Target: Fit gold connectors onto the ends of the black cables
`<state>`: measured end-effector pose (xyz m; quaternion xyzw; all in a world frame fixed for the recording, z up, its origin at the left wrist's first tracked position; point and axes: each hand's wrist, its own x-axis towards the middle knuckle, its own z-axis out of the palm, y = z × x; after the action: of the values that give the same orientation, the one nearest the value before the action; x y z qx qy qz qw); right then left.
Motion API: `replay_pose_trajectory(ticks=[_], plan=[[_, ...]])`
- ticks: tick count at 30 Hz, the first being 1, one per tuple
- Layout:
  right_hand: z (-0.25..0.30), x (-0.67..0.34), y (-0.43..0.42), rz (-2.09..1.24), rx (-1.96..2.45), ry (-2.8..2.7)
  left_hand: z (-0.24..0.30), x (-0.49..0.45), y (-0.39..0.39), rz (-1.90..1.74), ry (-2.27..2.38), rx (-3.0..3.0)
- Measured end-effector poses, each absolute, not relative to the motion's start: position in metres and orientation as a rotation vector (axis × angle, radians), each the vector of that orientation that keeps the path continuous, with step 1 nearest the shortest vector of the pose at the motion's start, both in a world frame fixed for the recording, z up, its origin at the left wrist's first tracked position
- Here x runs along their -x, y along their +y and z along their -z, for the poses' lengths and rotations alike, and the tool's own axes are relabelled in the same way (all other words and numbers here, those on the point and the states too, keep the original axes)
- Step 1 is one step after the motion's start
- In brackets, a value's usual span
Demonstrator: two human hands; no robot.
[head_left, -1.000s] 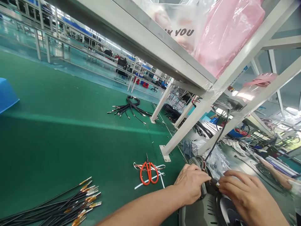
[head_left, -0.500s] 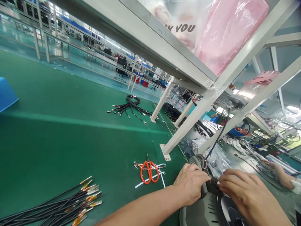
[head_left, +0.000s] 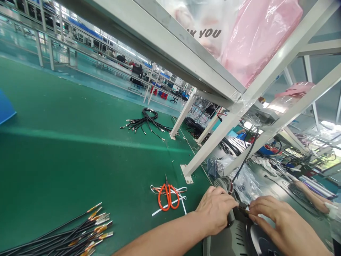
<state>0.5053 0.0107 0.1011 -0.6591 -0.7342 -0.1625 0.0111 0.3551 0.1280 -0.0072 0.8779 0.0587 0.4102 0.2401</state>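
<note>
My left hand is curled around a dark grey handle-like part at the top of a grey machine at the bottom right. My right hand sits just to its right, fingers pinched on a small dark piece between the two hands. A black cable rises from a round grey part just above my left hand. Orange-handled scissors lie on white strips to the left of my left hand.
A bundle of black wires with copper tips lies at the bottom left on the green mat. More black cables lie further back. White shelf legs stand ahead, pink bags overhead. Another person's hand is at the far right.
My right hand's fingers have drawn together into a tighter pinch at the dark piece. The view has shifted slightly; my left hand keeps its grip.
</note>
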Motion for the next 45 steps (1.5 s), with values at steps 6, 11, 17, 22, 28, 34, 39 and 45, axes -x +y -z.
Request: replay_pose_trajectory(ticks=[6, 11, 17, 22, 28, 34, 39, 45], plan=[[-0.102, -0.499, 0.015, 0.367, 2.133, -2.159, 0.005, -0.354, 0.128, -1.121, 0.170, -2.435], [-0.113, -0.491, 0.014, 0.224, 2.301, -2.058, 0.002, -0.353, 0.129, -1.110, 0.174, -2.464], [-0.115, -0.492, 0.010, 0.147, 2.293, -1.931, 0.001, -0.350, 0.129, -1.094, 0.172, -2.483], [-0.104, -0.492, 0.006, 0.187, 2.228, -1.827, 0.001, -0.352, 0.130, -1.090, 0.181, -2.500], [-0.104, -0.493, 0.009, 0.129, 2.191, -1.941, -0.002, -0.351, 0.132, -1.071, 0.178, -2.548], [-0.111, -0.494, 0.012, -0.027, 2.269, -1.908, -0.003, -0.350, 0.136, -1.043, 0.137, -2.620], [-0.111, -0.494, 0.012, -0.131, 2.318, -1.873, -0.005, -0.350, 0.137, -1.032, 0.132, -2.642], [-0.093, -0.498, -0.002, 0.263, 2.222, -1.839, -0.005, -0.348, 0.136, -1.026, 0.143, -2.632]])
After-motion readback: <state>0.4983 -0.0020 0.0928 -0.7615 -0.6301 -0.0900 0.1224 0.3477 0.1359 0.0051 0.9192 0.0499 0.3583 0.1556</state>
